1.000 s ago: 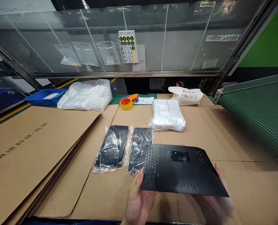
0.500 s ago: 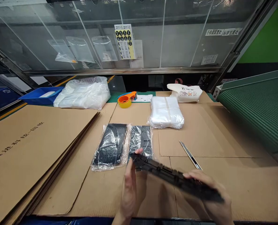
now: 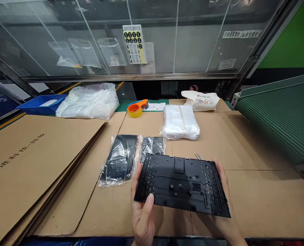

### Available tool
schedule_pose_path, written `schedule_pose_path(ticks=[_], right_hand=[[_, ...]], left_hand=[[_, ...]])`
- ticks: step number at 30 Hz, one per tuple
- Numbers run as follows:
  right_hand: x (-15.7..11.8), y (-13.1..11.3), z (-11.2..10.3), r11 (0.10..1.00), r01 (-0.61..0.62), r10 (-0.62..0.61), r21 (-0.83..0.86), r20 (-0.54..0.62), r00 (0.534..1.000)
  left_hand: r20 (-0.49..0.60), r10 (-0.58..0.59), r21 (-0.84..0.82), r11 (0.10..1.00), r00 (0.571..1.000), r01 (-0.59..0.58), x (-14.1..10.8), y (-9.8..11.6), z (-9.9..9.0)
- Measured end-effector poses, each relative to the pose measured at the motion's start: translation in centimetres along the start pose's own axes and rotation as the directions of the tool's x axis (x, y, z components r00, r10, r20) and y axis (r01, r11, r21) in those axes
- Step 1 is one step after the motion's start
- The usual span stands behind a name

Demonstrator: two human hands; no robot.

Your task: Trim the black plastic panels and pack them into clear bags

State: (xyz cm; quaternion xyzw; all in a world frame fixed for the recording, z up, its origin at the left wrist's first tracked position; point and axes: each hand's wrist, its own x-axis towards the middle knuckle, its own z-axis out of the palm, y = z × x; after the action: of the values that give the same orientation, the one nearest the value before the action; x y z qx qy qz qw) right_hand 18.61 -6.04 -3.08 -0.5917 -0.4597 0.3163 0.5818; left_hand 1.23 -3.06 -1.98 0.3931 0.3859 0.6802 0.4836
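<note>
Between my two hands is a black plastic cover panel (image 3: 182, 184), its broad face with slots and small posts turned up toward me. My left hand (image 3: 143, 215) grips its left end, thumb on the face and fingers behind. At the right end my right hand (image 3: 225, 201) holds the edge, most of its fingers hidden behind the panel. Just beyond lie two bagged black panels: one (image 3: 121, 157) fully seen in clear plastic, the other (image 3: 153, 145) partly covered by the held panel. A utility knife (image 3: 198, 156) shows only its tip past the panel's far edge.
A stack of clear plastic bags (image 3: 180, 121) and an orange tape dispenser (image 3: 136, 109) sit farther back. Stacked cardboard sheets (image 3: 39, 164) occupy the left. A green conveyor belt (image 3: 280, 116) runs along the right. A blue tray (image 3: 41, 105) stands at the back left.
The black panel has turned from nearly edge-on to showing its broad face. My right hand has shifted to the panel's right edge, and the knife is now mostly covered.
</note>
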Motion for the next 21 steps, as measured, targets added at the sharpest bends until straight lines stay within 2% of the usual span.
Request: schedule_pose_path(ticks=[7, 12, 21], right_hand=[[0.1, -0.6, 0.4, 0.973, -0.095, 0.096, 0.21, 0.005, 0.995], [0.6, -0.6, 0.2, 0.96, -0.156, 0.163, 0.234, -0.009, 0.987], [1.2, 0.1, -0.4, 0.868, -0.31, 0.32, 0.388, 0.04, 0.947]], left_hand=[[-0.026, 0.006, -0.001, 1.0, 1.0, -0.006, -0.2, 0.2, 0.0], [-0.044, 0.018, 0.02, 1.0, 0.999, -0.018, -0.7, 0.4, 1.0], [0.095, 0.082, 0.041, 0.995, 0.992, -0.087, -1.2, -0.3, 1.1]])
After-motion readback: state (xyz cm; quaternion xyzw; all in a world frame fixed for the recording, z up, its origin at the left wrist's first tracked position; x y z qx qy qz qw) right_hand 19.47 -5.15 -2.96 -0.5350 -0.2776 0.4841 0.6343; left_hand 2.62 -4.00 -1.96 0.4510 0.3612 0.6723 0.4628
